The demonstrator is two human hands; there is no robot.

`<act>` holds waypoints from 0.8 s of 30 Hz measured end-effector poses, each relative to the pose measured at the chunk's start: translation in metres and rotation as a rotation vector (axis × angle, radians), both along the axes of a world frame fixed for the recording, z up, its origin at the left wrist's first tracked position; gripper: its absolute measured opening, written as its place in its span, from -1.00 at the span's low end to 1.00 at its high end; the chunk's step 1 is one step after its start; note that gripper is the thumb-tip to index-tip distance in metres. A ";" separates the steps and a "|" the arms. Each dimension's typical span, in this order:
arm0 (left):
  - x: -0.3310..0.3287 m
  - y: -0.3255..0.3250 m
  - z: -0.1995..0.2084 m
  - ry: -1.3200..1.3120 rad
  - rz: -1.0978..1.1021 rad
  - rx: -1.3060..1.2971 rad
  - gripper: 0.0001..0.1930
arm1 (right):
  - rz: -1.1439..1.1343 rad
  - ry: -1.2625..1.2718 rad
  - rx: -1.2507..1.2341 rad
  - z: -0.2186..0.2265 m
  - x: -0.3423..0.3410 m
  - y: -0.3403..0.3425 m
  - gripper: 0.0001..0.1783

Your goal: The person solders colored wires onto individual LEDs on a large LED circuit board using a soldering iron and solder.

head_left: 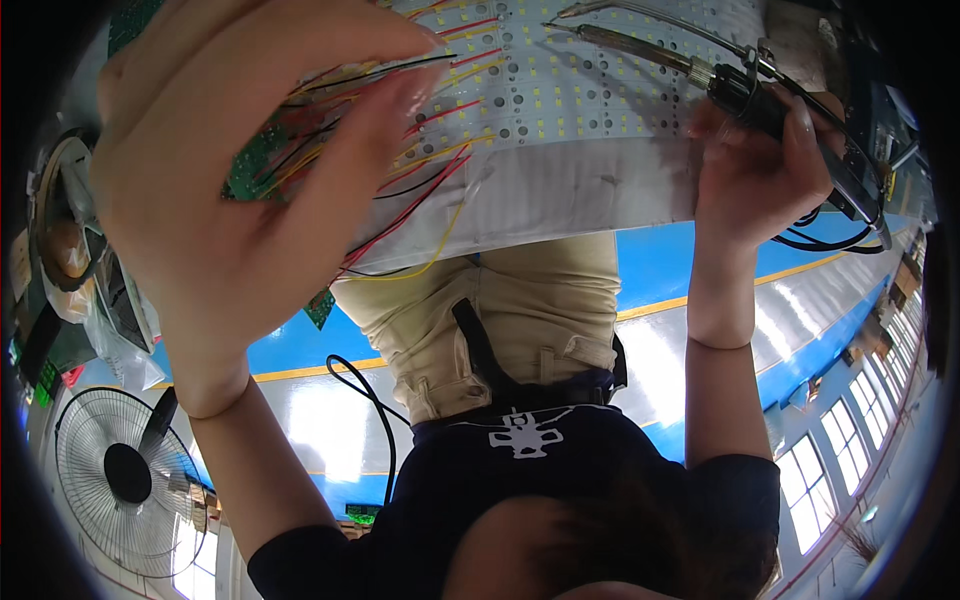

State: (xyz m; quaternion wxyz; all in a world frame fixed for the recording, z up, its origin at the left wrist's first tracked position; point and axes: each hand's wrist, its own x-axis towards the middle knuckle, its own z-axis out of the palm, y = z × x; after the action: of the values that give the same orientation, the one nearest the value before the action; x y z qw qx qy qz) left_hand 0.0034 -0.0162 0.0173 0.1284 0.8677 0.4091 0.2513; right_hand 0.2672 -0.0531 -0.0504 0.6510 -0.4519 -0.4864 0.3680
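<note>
Your right hand (765, 165) grasps the soldering iron (702, 76) by its dark handle, with a curved metal tube (655, 17) running alongside the shaft. Your left thumb and forefinger appear to pinch a black wire (447, 57) close to its end; the left hand (235, 130) hangs over green circuit boards (255, 165) and a bundle of leads. The white LED panel (570, 100) lies in front of you, beneath the iron's tip, with red wires (482, 56) and yellow wires (468, 138) ending along its left part. Tip contact with the panel cannot be confirmed (the shadow beside it suggests that it is raised). The step is judged to be joining leads to the panel. To do it well, lay the wire end flat on its pad before applying heat, bring the tip in at a low angle, and heat pad and strand together. Hold the lead motionless until the solder sets. Steer the hot shaft clear of neighbouring insulation and your left fingertips, and leave slack in the bundle so that no finished joint is pulled.
</note>
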 end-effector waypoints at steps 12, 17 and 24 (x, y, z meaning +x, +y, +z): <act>-0.055 -0.033 0.029 0.300 0.082 -0.023 -0.83 | -0.102 -0.004 -0.063 0.000 0.010 0.005 -0.84; -0.062 -0.047 0.017 0.295 0.111 -0.009 -0.78 | -0.148 0.055 -0.003 0.007 -0.008 0.010 -0.85; -0.055 -0.052 0.011 0.420 0.227 0.119 -0.79 | -0.067 0.083 0.064 0.014 -0.024 0.002 -0.88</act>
State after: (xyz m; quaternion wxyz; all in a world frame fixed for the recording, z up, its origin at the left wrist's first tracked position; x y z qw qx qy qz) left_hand -0.0512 -0.0680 0.0283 -0.0398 0.8556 0.5061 0.1016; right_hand 0.2431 -0.0507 -0.0367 0.6967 -0.4312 -0.4552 0.3485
